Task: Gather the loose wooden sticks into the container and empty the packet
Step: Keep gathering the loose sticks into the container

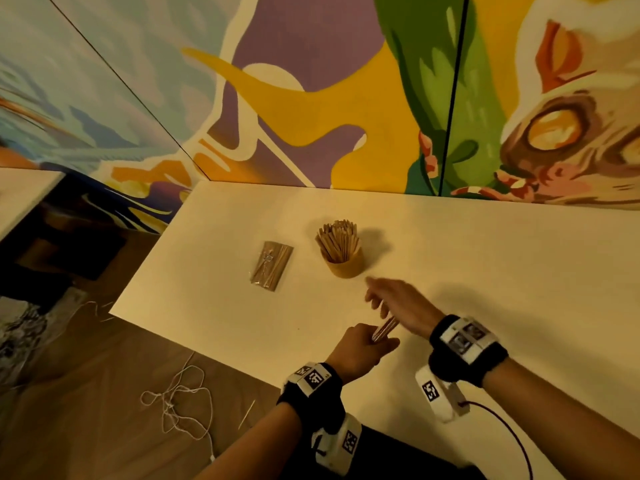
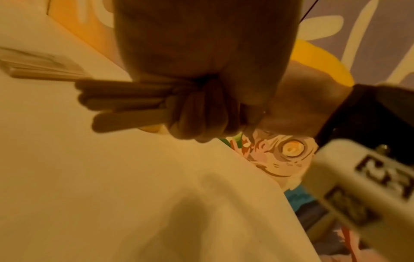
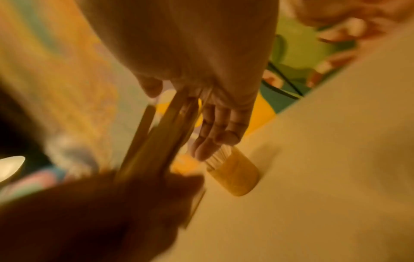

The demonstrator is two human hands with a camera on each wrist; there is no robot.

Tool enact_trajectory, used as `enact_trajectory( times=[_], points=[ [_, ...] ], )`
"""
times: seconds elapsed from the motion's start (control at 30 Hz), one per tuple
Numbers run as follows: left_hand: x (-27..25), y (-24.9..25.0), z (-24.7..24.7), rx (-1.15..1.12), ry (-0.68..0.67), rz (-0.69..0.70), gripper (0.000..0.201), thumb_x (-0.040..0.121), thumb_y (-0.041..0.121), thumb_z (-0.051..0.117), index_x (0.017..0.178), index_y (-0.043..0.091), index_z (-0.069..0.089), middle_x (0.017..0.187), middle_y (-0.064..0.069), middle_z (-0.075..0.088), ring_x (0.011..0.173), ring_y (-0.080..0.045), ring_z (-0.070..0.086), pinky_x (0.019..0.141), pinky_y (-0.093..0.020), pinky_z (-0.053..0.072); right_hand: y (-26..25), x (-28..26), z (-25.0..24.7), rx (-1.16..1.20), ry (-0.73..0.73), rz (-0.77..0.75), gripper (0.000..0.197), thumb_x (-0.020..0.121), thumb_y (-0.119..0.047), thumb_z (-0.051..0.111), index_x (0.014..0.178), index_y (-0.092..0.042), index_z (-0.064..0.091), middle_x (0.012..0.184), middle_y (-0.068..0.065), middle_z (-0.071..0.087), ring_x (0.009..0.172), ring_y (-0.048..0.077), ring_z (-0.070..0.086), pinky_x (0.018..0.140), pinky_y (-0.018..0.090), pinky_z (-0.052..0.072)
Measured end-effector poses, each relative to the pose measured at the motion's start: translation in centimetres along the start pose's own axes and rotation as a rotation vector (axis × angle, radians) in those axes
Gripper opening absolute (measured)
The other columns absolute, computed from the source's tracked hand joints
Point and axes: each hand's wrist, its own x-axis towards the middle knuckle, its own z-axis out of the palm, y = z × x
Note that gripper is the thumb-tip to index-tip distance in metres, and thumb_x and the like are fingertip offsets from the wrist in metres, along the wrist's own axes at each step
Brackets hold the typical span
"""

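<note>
The round tan wooden container (image 1: 344, 263) on the white bench (image 1: 485, 258) already bristles with sticks. The left hand (image 1: 360, 348) grips a small bundle of flat wooden sticks (image 1: 384, 329); the right hand (image 1: 398, 301) lies open against it. The clear packet of sticks (image 1: 272, 265), beside the container, looks full, so emptying remains.

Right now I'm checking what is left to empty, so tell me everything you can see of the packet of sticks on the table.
The packet is a flat, oblong bundle of thin, light-brown wooden sticks in what looks like clear, glossy wrapping, with a small pale label on top. It looks full and unopened, though the ends are too small to judge. It lies flat on the white table, long side slightly slanted, to the left of the container and apart from it. Neither hand touches it.
</note>
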Motion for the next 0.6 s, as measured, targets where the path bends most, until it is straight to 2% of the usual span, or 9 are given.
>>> enact_trajectory(
  times=[0.03,0.1,0.17,0.23,0.27,0.3,0.43,0.5,0.6],
  points=[
    [0.0,0.5,0.3,0.018,-0.003,0.028,0.032,0.092,0.031,0.061,0.065,0.018,0.05,0.053,0.006,0.048,0.034,-0.002,0.04,0.045,-0.021,0.033,0.2,-0.5,0.7,-0.164,-0.037,-0.032,0.044,0.098,-0.049,0.043,0.086,-0.011,0.06,0.084,0.005,0.062,0.076,0.02,0.056,0.07,0.033,0.042],
    [0.0,1.4,0.8,0.048,0.003,0.069,0.026,0.091,0.022,0.061,0.065,0.021,0.055,0.052,0.011,0.051,0.037,0.001,0.046,0.045,-0.016,0.034,0.6,-1.5,1.2,-0.379,0.017,-0.079,0.034,0.096,-0.045,0.051,0.081,-0.015,0.052,0.084,0.003,0.057,0.078,0.02,0.054,0.07,0.031,0.042],
    [0.1,1.9,0.8,0.047,0.029,0.082,0.025,0.09,0.015,0.059,0.065,0.019,0.058,0.045,0.012,0.051,0.037,0.0,0.046,0.046,-0.019,0.035,0.6,-2.1,0.5,-0.495,0.12,-0.114,0.033,0.095,-0.045,0.051,0.079,-0.016,0.049,0.08,0.001,0.055,0.075,0.02,0.051,0.066,0.032,0.041],
    [0.6,2.0,0.8,-0.022,0.071,0.077,0.008,0.089,0.013,0.062,0.081,0.012,0.064,0.049,0.008,0.051,0.035,-0.005,0.043,0.044,-0.025,0.036,0.6,-2.5,-0.3,-0.563,0.15,-0.133,0.036,0.094,-0.047,0.051,0.076,-0.015,0.052,0.074,0.0,0.055,0.072,0.021,0.052,0.064,0.034,0.042],
    [0.7,2.3,1.0,-0.055,0.08,0.074,0.007,0.089,0.014,0.064,0.093,0.009,0.063,0.054,0.002,0.051,0.035,-0.006,0.04,0.041,-0.026,0.035,0.7,-2.6,-0.6,-0.541,0.144,-0.15,0.038,0.094,-0.046,0.053,0.073,-0.014,0.056,0.072,0.001,0.057,0.072,0.021,0.053,0.065,0.035,0.044],
    [0.6,2.5,1.3,-0.087,0.073,0.063,0.015,0.088,0.016,0.065,0.1,0.008,0.06,0.056,-0.002,0.049,0.036,-0.009,0.039,0.039,-0.026,0.034,1.0,-2.6,-0.8,-0.486,0.128,-0.176,0.038,0.093,-0.044,0.056,0.069,-0.014,0.058,0.068,0.0,0.058,0.071,0.019,0.052,0.067,0.035,0.045],
    [-0.1,2.9,1.9,-0.257,-0.031,0.098,0.011,0.087,0.014,0.067,0.092,0.009,0.059,0.053,-0.003,0.047,0.038,-0.016,0.039,0.041,-0.026,0.033,1.9,-2.6,-2.2,-0.303,0.125,-0.246,0.042,0.088,-0.035,0.067,0.051,-0.02,0.056,0.053,0.0,0.056,0.056,0.008,0.046,0.065,0.034,0.046],
    [-0.5,2.7,1.3,-0.328,-0.058,0.137,0.012,0.089,0.015,0.066,0.099,0.009,0.065,0.058,-0.006,0.052,0.043,-0.019,0.044,0.042,-0.025,0.035,2.0,-2.6,-3.7,-0.198,0.228,-0.236,0.04,0.085,-0.03,0.071,0.051,-0.013,0.06,0.049,0.003,0.055,0.048,0.01,0.045,0.058,0.028,0.043],
    [-0.9,2.2,-0.1,-0.448,-0.012,0.148,0.024,0.092,0.024,0.063,0.105,0.004,0.068,0.074,-0.009,0.067,0.056,-0.022,0.059,0.043,-0.025,0.04,2.9,-2.7,-5.8,0.053,0.42,-0.139,0.043,0.083,-0.025,0.075,0.046,-0.011,0.057,0.041,0.0,0.043,0.041,0.012,0.037,0.048,0.022,0.036]
  ],
)
